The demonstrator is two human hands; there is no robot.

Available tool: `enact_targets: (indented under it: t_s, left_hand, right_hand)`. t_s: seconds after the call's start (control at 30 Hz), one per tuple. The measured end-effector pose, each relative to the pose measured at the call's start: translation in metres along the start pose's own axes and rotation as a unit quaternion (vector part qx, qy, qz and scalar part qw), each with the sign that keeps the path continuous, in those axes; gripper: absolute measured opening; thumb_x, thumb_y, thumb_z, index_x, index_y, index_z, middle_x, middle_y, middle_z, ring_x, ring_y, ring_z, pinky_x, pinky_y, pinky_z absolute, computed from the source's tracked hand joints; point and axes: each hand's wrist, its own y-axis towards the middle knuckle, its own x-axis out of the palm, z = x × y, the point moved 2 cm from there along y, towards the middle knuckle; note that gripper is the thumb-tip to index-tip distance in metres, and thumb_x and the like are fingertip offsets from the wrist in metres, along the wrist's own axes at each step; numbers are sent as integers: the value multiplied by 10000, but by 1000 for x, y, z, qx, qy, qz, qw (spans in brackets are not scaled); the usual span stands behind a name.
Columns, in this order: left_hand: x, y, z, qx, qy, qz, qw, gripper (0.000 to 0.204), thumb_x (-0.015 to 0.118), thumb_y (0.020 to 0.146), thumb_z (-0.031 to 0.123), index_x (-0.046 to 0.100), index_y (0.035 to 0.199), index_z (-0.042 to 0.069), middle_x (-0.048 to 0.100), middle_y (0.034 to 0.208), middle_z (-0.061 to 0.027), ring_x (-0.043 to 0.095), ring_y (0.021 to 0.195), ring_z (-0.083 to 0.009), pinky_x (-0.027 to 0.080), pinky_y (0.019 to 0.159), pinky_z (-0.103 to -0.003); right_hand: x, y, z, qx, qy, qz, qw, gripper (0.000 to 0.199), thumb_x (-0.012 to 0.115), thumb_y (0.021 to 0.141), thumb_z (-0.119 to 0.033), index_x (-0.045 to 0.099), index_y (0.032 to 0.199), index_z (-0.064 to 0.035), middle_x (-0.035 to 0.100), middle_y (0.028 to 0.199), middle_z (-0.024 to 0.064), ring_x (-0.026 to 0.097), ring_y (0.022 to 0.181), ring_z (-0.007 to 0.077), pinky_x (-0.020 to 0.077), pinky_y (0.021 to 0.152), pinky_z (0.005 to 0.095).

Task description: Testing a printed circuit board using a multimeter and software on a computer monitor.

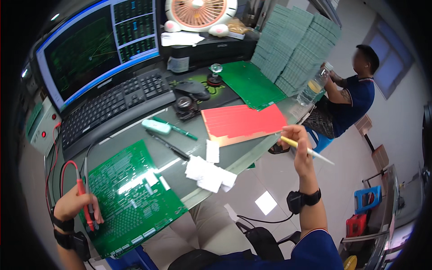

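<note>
My left hand (pixel 74 203) is closed around a red test probe (pixel 81 186) and a dark probe (pixel 91 210), held side by side. Their tips point down at the left edge of a large green circuit board (pixel 135 191), which lies on the near left of the desk and juts over its front edge. Out to the right, beyond the desk edge, my right hand (pixel 299 146) pinches a slim yellow-and-white pen-like tool (pixel 317 155) in the air; its exact kind I cannot make out. Black bands with small boxes are strapped to both wrists.
White paper slips (pixel 209 175), pens (pixel 173 127), a red-orange panel (pixel 243 121) and a green board (pixel 249 83) lie on the desk. Behind are a keyboard (pixel 117 103), monitor (pixel 81 54), mouse (pixel 192 89) and tall board stacks (pixel 292 45). A seated person (pixel 355 96) holds a bottle (pixel 312 87).
</note>
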Motion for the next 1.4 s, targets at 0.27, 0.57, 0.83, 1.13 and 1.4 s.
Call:
enact_targets:
  t_s: [0.27, 0.57, 0.83, 1.13, 1.4]
  left_hand:
    - [-4, 7, -7, -69, 43, 88, 993, 266, 484, 802, 120, 608, 664, -71, 651, 617, -161, 676, 595, -282, 529, 575, -327]
    - [-9, 6, -36, -24, -87, 171, 981, 197, 455, 812, 83, 488, 707, -80, 558, 526, -202, 595, 450, -348, 565, 486, -465]
    - [-6, 7, -32, -31, -84, 194, 977, 202, 461, 810, 88, 486, 683, -66, 548, 513, -197, 586, 432, -343, 548, 462, -465]
    - [-4, 7, -31, -25, -86, 204, 975, 193, 469, 806, 95, 475, 689, -59, 542, 505, -193, 577, 420, -337, 540, 449, -460]
    - [-4, 7, -35, -10, -78, 203, 976, 193, 473, 827, 119, 465, 767, -64, 536, 500, -183, 567, 401, -323, 541, 420, -440]
  right_hand:
    - [-34, 19, 53, -8, -92, -32, 995, 185, 672, 845, -78, 645, 1018, -18, 661, 1056, 73, 620, 958, 171, 474, 835, 271]
    - [-35, 23, 66, -71, -156, -84, 982, 238, 735, 769, -45, 655, 992, -21, 690, 1007, 116, 667, 933, 246, 518, 832, 326]
    - [-31, 23, 64, -161, -226, -98, 956, 239, 729, 715, -6, 649, 938, -39, 676, 943, 88, 662, 901, 264, 531, 940, 393]
    - [-28, 22, 63, -160, -276, -91, 943, 263, 733, 695, 25, 642, 937, -27, 672, 947, 116, 665, 918, 276, 546, 845, 367]
    - [-20, 17, 62, -204, -325, -58, 921, 247, 740, 700, 11, 622, 910, -40, 657, 934, 98, 661, 881, 275, 549, 764, 361]
